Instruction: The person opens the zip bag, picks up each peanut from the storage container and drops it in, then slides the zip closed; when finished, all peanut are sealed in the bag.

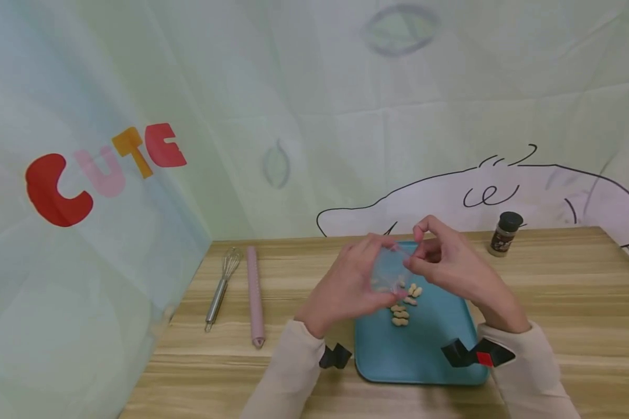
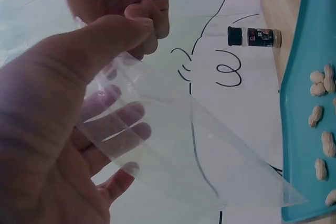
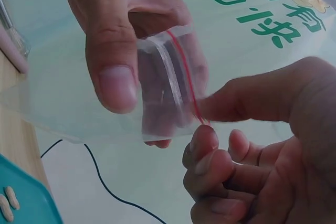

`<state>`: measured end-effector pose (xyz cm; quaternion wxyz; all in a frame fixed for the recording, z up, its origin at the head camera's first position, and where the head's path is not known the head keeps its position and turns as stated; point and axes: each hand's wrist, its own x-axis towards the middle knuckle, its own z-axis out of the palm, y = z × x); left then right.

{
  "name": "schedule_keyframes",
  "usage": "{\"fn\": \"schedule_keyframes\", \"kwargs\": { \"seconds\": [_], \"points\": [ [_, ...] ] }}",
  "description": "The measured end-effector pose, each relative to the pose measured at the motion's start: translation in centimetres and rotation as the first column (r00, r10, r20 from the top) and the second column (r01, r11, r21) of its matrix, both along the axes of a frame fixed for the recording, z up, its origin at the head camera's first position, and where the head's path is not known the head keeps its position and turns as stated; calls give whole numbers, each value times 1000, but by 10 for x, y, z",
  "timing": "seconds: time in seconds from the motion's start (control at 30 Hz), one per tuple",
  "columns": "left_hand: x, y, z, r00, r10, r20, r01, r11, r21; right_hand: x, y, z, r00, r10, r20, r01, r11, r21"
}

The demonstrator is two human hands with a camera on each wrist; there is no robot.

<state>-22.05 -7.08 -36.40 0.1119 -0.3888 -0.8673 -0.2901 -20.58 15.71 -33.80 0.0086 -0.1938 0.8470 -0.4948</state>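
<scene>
A clear zip-lock bag [image 3: 160,90] with a red strip [image 3: 185,69] along its mouth is up in the air between both hands. My left hand [image 1: 340,285] holds it, the thumb in front of the plastic and the fingers showing through from behind. Thumb and index finger of my right hand [image 1: 453,262] pinch the end of the red strip; its other fingers are curled. The bag's body [image 2: 178,140] spreads flat in the left wrist view, with nothing visible inside. Below are several unshelled peanuts [image 1: 400,321] on a blue tray [image 1: 424,358].
A jar with a black lid [image 1: 505,234] stands at the table's back right. On the left lie a metal whisk [image 1: 222,291] and a pink rod [image 1: 255,297], side by side on the wooden table [image 1: 304,262]. A printed curtain [image 1: 304,116] hangs behind the table.
</scene>
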Motion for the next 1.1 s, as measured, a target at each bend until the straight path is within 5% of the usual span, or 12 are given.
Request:
{"fn": "schedule_keyframes", "kwargs": {
  "seconds": [0.13, 0.37, 0.73, 1.1],
  "points": [
    [-6, -12, 2, 995, -26, 93, 22, 999, 49, -2, -1, 0, 1000, 3, -3, -3, 1000, 4],
    [-15, -45, -1, 985, 88, 148, -95, 995, 40, -16, -5, -15, 1000, -1, -25, 0, 1000, -26],
    [-27, -67, 0, 987, 143, 68, -143, 990, 1, -45, -37, -83, 991, -126, -41, 132, 966, 222],
    [-24, -62, -2, 989, 148, 15, -147, 988, -42, -53, -56, -120, 987, -149, -57, 160, 937, 311]
  ]
}}
